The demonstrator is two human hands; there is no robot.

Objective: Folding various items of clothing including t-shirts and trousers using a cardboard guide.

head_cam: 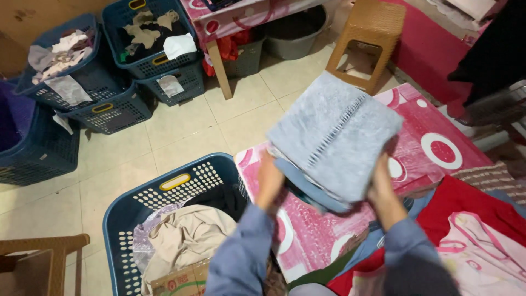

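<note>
Keep the left hand [269, 183] and right hand [383, 192], fingers clamped underneath (tips hidden), level supporting the folded pale-blue towel stack [334, 137] above the pink-patterned bench [438, 148].

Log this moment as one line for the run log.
left hand: holds folded stack's left side | right hand: holds its right side | folded stack: grey towel on top, above pink table | blue basket: beside table, clothes inside

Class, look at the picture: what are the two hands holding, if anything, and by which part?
Both hands hold a folded stack of grey-blue cloth. The left hand grips its lower left edge, the right hand its lower right edge, lifting it above the pink table.
</note>
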